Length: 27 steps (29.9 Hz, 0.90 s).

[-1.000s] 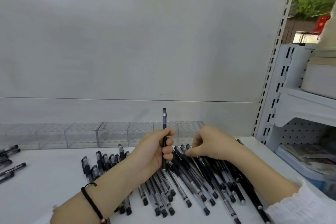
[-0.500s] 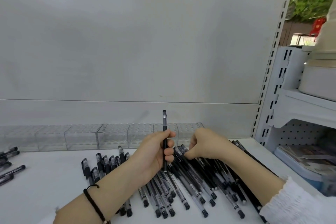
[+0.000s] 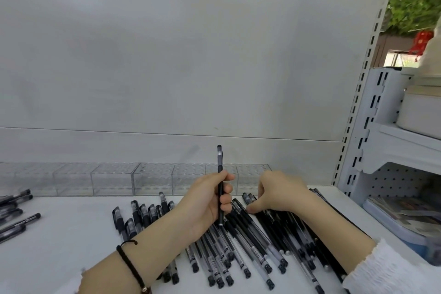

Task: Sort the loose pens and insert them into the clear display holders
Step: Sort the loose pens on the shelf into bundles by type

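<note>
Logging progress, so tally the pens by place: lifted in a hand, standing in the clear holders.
Black pen upright in the left hand: 1
Pens in the clear display holders: 0
Total: 1; the loose pile overlaps too much to count.

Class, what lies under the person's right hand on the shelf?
Black pens from the loose pile lie under the right hand. The hand itself hides whether it grips one.

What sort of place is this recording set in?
Probably a stationery shop's display shelf, or a mock-up of one: white retail shelving with a slotted upright and a pegboard panel, a row of clear display holders, and a pile of loose pens on the shelf.
</note>
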Tool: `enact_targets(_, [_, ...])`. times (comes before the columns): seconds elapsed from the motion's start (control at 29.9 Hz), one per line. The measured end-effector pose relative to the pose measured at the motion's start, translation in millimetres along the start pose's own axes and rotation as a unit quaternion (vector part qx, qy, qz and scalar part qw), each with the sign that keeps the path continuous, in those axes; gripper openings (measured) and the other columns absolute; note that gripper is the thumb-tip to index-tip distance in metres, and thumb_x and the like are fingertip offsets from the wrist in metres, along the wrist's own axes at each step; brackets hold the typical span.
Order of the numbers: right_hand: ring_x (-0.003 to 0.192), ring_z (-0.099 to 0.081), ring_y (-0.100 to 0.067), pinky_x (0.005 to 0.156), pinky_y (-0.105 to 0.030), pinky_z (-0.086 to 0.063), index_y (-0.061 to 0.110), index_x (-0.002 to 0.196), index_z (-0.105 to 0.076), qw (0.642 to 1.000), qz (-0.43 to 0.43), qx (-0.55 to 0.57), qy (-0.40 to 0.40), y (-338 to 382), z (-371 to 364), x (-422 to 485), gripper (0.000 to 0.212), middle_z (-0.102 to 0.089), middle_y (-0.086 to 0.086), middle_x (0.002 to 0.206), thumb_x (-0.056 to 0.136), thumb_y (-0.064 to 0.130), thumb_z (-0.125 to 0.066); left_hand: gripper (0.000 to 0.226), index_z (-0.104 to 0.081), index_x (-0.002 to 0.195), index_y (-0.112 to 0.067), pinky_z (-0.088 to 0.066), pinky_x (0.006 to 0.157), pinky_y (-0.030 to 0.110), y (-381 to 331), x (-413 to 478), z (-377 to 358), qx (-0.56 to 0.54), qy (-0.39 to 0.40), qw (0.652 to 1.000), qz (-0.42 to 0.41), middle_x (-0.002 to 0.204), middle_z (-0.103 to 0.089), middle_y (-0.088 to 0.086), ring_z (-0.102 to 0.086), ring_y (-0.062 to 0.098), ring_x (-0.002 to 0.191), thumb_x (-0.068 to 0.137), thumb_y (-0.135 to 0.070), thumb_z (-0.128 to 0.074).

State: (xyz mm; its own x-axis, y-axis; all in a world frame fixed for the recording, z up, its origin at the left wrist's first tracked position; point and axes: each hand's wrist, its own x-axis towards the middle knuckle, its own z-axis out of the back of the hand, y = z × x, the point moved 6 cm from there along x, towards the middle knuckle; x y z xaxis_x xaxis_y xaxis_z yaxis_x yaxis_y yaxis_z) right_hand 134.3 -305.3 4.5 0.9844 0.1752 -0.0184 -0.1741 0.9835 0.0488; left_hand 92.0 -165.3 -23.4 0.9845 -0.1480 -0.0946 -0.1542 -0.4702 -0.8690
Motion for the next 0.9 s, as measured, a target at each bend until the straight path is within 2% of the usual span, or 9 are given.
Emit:
enact_targets(0.1, [0.073,-0.056,-0.019,0.068,-0.031,-0.043,0.013,0.081,-0.062,0.998,0.008,0.046,0.034,-0.5,-3.1,3.6,0.041,-0.057,0.001,0.075,0.069,0.049,-0.077,0.019,-0.055,0.092,-0.005,-0.031,0.037,0.019,-0.5,-1.2,-0.6,0.004,-0.002,1.000,0.001,0.055,-0.046,0.000,-0.035,0.009,0.039,0.102,-0.017,-0.044])
enact_targets(0.23, [0.064,-0.048,-0.019,0.063,-0.028,-0.037,0.018,0.069,-0.054,0.997,0.012,0.071,0.036,1.8,-7.3,5.5,0.026,-0.050,0.001,0.066,0.066,0.033,-0.075,0.020,-0.056,0.092,-0.005,-0.031,0.037,0.019,-2.3,-1.5,-0.4,0.008,-0.005,1.000,0.000,0.055,-0.046,0.000,-0.035,0.009,0.040,0.102,-0.018,-0.044])
enact_targets(0.3, [0.066,-0.050,-0.018,0.064,-0.028,-0.039,0.017,0.071,-0.060,0.996,0.007,0.080,0.033,0.5,-7.9,6.5,0.023,-0.052,0.002,0.068,0.065,0.031,-0.076,0.020,-0.056,0.092,-0.006,-0.031,0.038,0.019,-2.9,-1.7,0.1,0.006,-0.007,1.000,-0.001,0.055,-0.046,0.000,-0.036,0.009,0.040,0.102,-0.018,-0.044])
enact_targets(0.37, [0.067,-0.052,-0.017,0.065,-0.029,-0.040,0.005,0.080,-0.067,0.995,0.003,0.094,0.026,-1.9,-8.2,8.3,0.034,-0.053,0.001,0.070,0.066,0.034,-0.077,0.019,-0.055,0.092,-0.005,-0.031,0.037,0.019,-3.1,-2.2,0.4,0.002,-0.008,1.000,-0.001,0.055,-0.046,0.000,-0.036,0.009,0.040,0.102,-0.017,-0.044])
enact_targets(0.43, [0.067,-0.053,-0.016,0.065,-0.028,-0.042,0.001,0.088,-0.069,0.994,0.001,0.104,0.018,-4.2,-7.6,9.2,0.040,-0.056,0.002,0.070,0.066,0.034,-0.078,0.019,-0.055,0.092,-0.005,-0.032,0.037,0.020,-3.4,-2.5,0.4,0.000,-0.010,1.000,-0.002,0.056,-0.046,0.001,-0.036,0.010,0.040,0.102,-0.017,-0.044])
enact_targets(0.57, [0.059,-0.053,-0.010,0.058,-0.021,-0.041,0.005,0.079,-0.071,0.977,0.012,0.210,0.019,-8.7,-2.0,5.8,0.028,-0.058,0.002,0.064,0.069,0.029,-0.080,0.021,-0.057,0.093,-0.005,-0.037,0.038,0.021,-3.6,-1.9,2.0,0.008,-0.015,1.000,-0.005,0.057,-0.050,0.002,-0.043,0.011,0.042,0.102,-0.018,-0.045])
enact_targets(0.67, [0.039,-0.044,-0.005,0.040,-0.015,-0.033,0.015,0.068,-0.067,0.941,0.011,0.339,0.012,-16.5,6.3,2.0,0.018,-0.052,0.006,0.050,0.071,0.024,-0.082,0.023,-0.061,0.092,-0.004,-0.046,0.043,0.022,-3.5,-0.8,4.5,0.024,-0.024,0.999,-0.011,0.058,-0.058,0.002,-0.053,0.012,0.047,0.102,-0.019,-0.045])
enact_targets(0.73, [0.036,-0.034,-0.006,0.035,-0.017,-0.024,0.014,0.071,-0.064,0.893,0.018,0.449,0.032,-19.5,9.0,0.6,0.018,-0.043,0.007,0.043,0.074,0.018,-0.081,0.024,-0.063,0.092,-0.003,-0.053,0.048,0.023,-3.8,0.4,5.7,0.021,-0.030,0.999,-0.015,0.063,-0.066,0.005,-0.063,0.014,0.053,0.102,-0.018,-0.047])
enact_targets(0.9, [0.043,-0.045,-0.003,0.036,-0.014,-0.029,0.009,0.079,-0.068,0.772,0.067,0.628,0.071,-9.1,16.1,-5.4,0.009,-0.062,0.006,0.056,0.075,0.012,-0.075,0.028,-0.063,0.093,0.001,-0.060,0.060,0.030,-2.4,0.7,2.0,0.004,-0.009,1.000,-0.009,0.085,-0.075,0.016,-0.074,0.025,0.077,0.103,-0.018,-0.045])
